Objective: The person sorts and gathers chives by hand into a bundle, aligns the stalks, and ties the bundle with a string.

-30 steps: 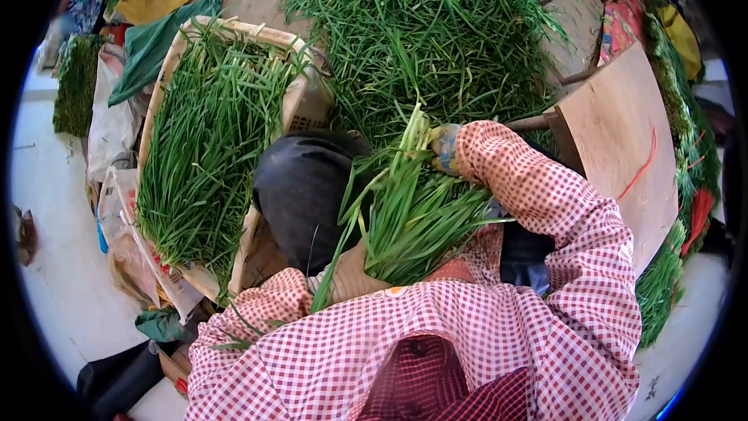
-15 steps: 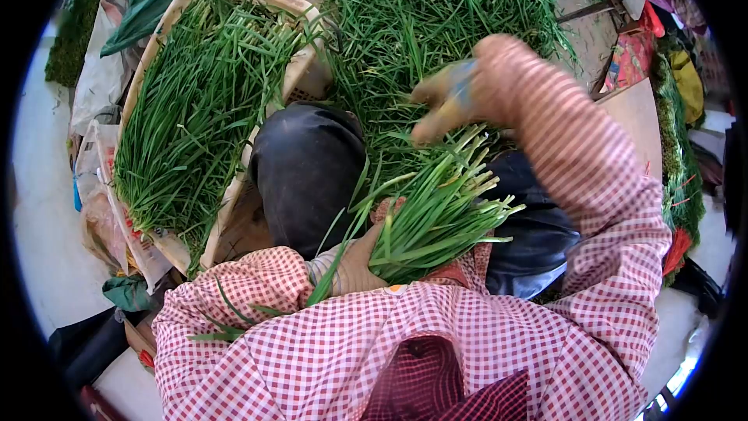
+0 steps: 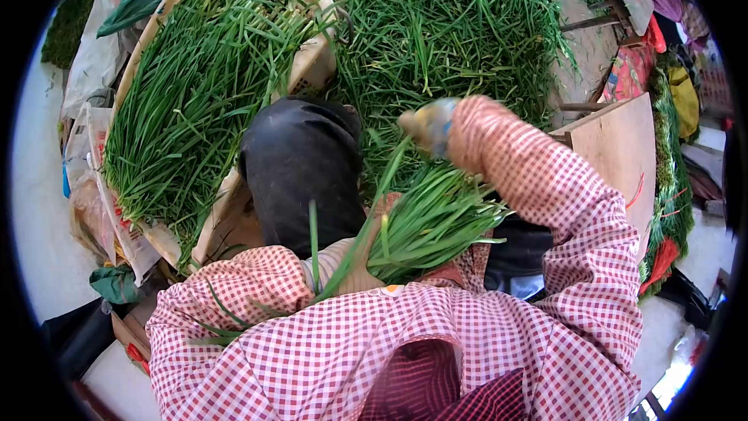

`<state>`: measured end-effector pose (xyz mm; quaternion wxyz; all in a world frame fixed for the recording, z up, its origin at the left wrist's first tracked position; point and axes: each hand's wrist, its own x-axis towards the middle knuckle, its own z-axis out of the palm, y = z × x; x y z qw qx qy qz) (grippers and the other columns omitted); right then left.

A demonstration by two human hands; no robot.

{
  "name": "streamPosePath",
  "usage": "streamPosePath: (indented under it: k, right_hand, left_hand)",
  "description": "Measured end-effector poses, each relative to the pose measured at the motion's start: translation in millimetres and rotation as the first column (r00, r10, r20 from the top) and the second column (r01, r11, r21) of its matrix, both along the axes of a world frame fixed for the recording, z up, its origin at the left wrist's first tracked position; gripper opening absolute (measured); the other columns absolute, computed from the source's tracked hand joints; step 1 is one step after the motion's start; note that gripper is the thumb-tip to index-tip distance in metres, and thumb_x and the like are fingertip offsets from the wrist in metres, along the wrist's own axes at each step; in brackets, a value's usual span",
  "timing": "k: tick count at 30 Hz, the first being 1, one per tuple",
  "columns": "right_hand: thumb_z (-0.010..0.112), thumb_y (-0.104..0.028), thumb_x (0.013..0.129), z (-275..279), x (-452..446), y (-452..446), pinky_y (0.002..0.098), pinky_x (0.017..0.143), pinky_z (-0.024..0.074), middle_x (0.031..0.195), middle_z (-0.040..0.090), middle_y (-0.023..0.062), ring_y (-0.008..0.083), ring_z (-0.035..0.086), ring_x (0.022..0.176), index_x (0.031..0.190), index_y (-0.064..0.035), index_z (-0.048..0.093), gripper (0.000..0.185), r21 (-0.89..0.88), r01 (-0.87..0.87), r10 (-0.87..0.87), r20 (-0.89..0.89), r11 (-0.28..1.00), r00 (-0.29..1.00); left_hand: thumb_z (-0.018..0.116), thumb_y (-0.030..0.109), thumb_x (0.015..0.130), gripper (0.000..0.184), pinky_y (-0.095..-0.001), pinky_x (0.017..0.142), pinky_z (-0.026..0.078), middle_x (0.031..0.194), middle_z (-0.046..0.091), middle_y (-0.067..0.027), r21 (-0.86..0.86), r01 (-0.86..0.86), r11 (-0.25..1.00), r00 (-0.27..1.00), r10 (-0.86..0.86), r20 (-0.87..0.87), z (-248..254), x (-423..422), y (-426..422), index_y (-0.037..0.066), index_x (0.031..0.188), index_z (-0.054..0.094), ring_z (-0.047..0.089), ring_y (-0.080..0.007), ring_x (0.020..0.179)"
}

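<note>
My gloved left hand [image 3: 355,274] is wrapped round a bunch of green chives [image 3: 432,222], held against my front with the pale stem ends toward the right. Above the bunch is my gloved right hand [image 3: 427,126], its fingers closed, with a blue band near the wrist. From its fingertips a few long chive leaves [image 3: 380,191] slope down toward my left hand. My sleeve partly covers the stem ends. Just beyond the right hand lies a large heap of loose chives [image 3: 444,23].
A pale plastic crate [image 3: 318,62] filled with chives [image 3: 195,101] stands left of my knee [image 3: 300,164]. To the right are a wooden board [image 3: 615,156] and a strip of green stems with red ties [image 3: 670,187]. Plastic bags [image 3: 93,195] lie at the left.
My right hand has moved down and slightly left, and its spread fingers have closed on a few leaves at the bunch. The left hand keeps its hold. The view has shifted slightly.
</note>
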<state>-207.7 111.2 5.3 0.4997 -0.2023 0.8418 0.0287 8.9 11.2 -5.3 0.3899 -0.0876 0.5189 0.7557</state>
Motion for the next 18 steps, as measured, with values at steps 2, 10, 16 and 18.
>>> streamPosePath:
  k: [2,10,16,18]
  right_hand:
    - [0.037,-0.024,0.101,25.7,-47.6,28.7,0.034,0.072,0.0553,0.105,0.063,0.0137,0.0232,0.064,0.088,0.123,-0.0092,0.049,0.029,0.036,-0.306,0.308,-0.044,0.951,0.95]
    - [0.046,-0.031,0.097,-104.7,-93.3,158.6,0.04,0.094,0.0484,0.113,0.064,0.0132,0.026,0.06,0.105,0.128,-0.0089,0.053,0.039,-0.389,0.693,-0.59,0.363,0.608,0.721]
    - [0.053,-0.057,0.086,-57.4,-10.5,98.6,0.0437,0.095,0.0486,0.116,0.064,0.017,0.03,0.059,0.109,0.132,-0.0076,0.05,0.067,0.024,0.988,-0.159,0.987,0.15,0.0]
    - [0.056,-0.065,0.083,-54.0,-10.8,97.1,0.0449,0.095,0.0487,0.117,0.064,0.0182,0.0313,0.059,0.11,0.133,-0.0071,0.049,0.077,0.078,0.991,0.042,0.996,0.11,-0.083]
  left_hand:
    - [0.083,0.013,0.069,0.095,-0.0367,0.108,0.035,0.139,0.046,-0.0125,-0.04,-0.001,0.999,1.0,0.0,-0.023,0.3,3.1,-2.4,0.005,0.142,0.023,0.046,-0.0209,0.127]
    - [0.077,0.015,0.077,0.071,-0.0366,0.105,0.039,0.134,0.051,-0.0116,-0.045,0.0,0.999,0.995,-0.005,-0.104,-4.0,-2.9,-4.8,0.005,0.136,0.037,0.049,-0.0228,0.123]
    - [0.071,0.017,0.083,0.055,-0.0366,0.103,0.041,0.131,0.055,-0.011,-0.116,0.222,0.968,0.84,-0.25,-0.482,-7.8,-3.4,-41.6,0.005,0.131,0.047,0.052,-0.0241,0.119]
    - [0.07,0.017,0.085,0.05,-0.0366,0.102,0.042,0.13,0.056,-0.0108,-0.143,0.267,0.953,0.787,-0.301,-0.539,-9.6,-4.6,-45.1,0.005,0.13,0.051,0.053,-0.0246,0.118]
